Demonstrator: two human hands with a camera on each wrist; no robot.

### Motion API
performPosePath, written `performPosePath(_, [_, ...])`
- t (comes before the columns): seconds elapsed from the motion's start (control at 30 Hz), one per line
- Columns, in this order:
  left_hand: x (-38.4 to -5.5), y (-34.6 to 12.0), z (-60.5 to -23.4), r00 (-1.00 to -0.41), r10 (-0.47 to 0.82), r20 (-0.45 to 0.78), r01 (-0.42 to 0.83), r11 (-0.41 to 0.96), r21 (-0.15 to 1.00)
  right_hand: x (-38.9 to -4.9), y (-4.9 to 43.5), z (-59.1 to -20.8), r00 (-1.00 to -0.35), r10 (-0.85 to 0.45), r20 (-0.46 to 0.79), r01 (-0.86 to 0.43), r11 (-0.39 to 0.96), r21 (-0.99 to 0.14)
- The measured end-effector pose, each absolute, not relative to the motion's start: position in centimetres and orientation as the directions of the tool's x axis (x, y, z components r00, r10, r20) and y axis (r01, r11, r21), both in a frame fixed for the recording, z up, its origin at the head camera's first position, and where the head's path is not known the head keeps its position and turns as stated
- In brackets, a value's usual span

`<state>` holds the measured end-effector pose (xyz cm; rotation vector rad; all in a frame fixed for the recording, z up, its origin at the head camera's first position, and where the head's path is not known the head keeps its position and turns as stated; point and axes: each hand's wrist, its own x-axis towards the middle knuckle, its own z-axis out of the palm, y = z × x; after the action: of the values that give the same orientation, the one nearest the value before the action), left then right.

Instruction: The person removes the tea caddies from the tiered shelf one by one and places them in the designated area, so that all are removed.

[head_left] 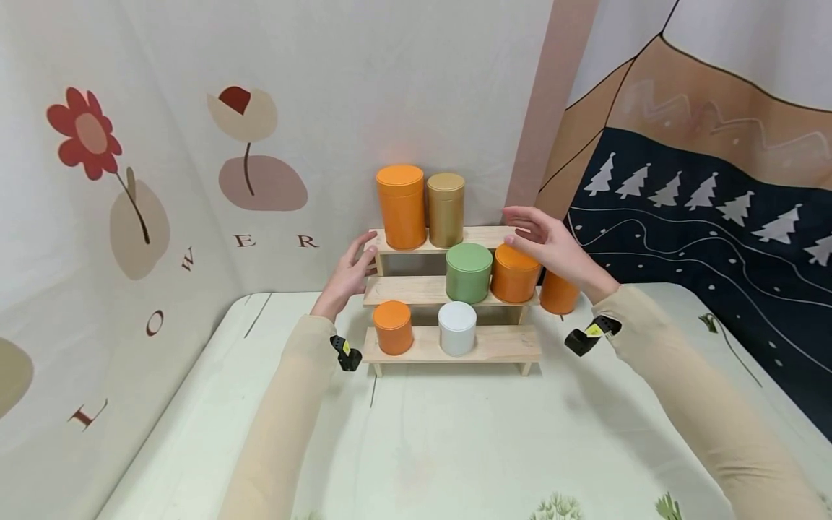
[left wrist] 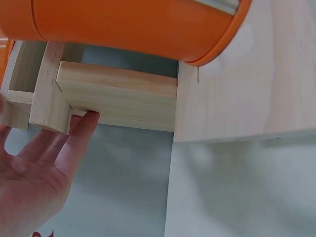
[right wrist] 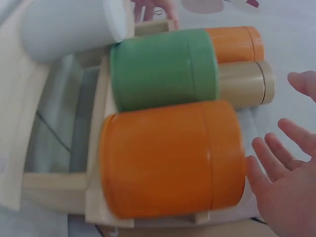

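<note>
A three-step wooden stand (head_left: 416,289) holds round lidded tins. My left hand (head_left: 351,276) is at the stand's left end; in the left wrist view its straight fingers (left wrist: 81,136) touch the wood by the top step. My right hand (head_left: 552,245), fingers spread, hovers by the top step's right end, close to an orange tin (head_left: 516,274) on the middle step. Next to that tin stands a green tin (head_left: 469,274). A tall orange tin (head_left: 401,209) and a tall gold tin (head_left: 445,213) occupy the top step's left half.
On the bottom step are a small orange tin (head_left: 393,328) and a white tin (head_left: 458,330). Another orange tin (head_left: 559,292) stands right of the stand, partly behind my right hand. A pale cloth covers the table (head_left: 442,440); printed curtains (head_left: 338,94) hang behind.
</note>
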<state>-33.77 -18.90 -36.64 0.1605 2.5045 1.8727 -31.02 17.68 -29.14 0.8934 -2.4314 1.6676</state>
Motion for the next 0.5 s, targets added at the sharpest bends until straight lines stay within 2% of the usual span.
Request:
performPosePath(0.3, [-33.8,-18.9,-36.7,-0.995,0.086,0.052,0.074,0.276,0.958,-31.4,15.8,-28.0,-0.843,-0.456,0.284,-0.437,0.275,-0.856])
performPosePath(0.5, [-33.9,-18.9,-36.7,-0.995,0.086,0.053,0.075,0.275,0.959,-32.4,14.8,-27.5,-0.840,-0.459,0.289,-0.446,0.282,-0.849])
